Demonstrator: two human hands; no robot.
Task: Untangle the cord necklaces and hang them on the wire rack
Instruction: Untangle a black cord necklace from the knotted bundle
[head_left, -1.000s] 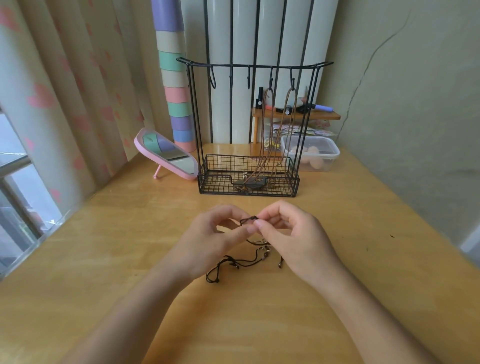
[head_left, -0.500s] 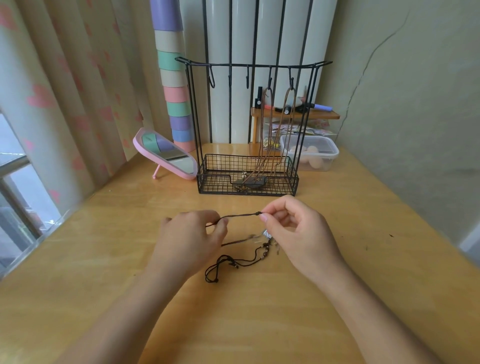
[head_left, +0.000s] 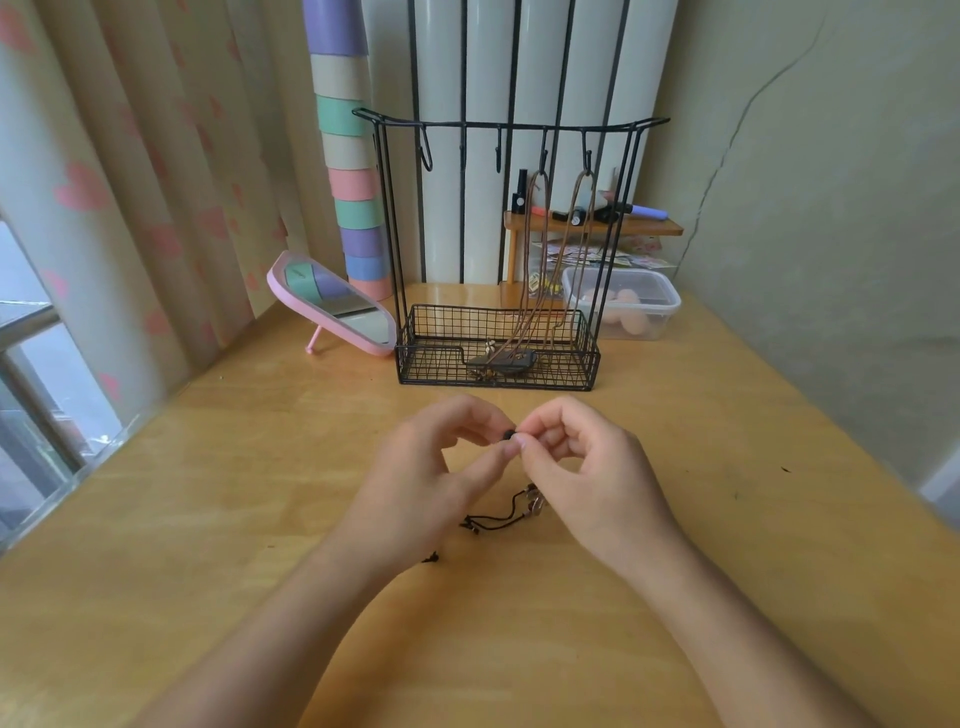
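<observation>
A black cord necklace (head_left: 496, 522) lies on the wooden table between my hands, its metal pendant (head_left: 535, 501) beside my right palm. My left hand (head_left: 426, 478) and my right hand (head_left: 582, 467) meet fingertip to fingertip and both pinch a small dark knot of the cord at about the middle of the table. Behind them stands the black wire rack (head_left: 498, 124) with several hooks. Two brown cord necklaces (head_left: 537, 260) hang from its right hooks, their pendants resting in the rack's basket (head_left: 431, 358).
A pink mirror (head_left: 332, 306) leans left of the rack. A clear plastic box (head_left: 623, 306) and a small wooden shelf (head_left: 592, 226) with cosmetics stand behind on the right. Curtains and a window edge run along the left; a wall closes the right side.
My hands had pulled apart with a stretch of cord between them; now they are back together, pinching the knot. The slack cord on the table has shifted.
</observation>
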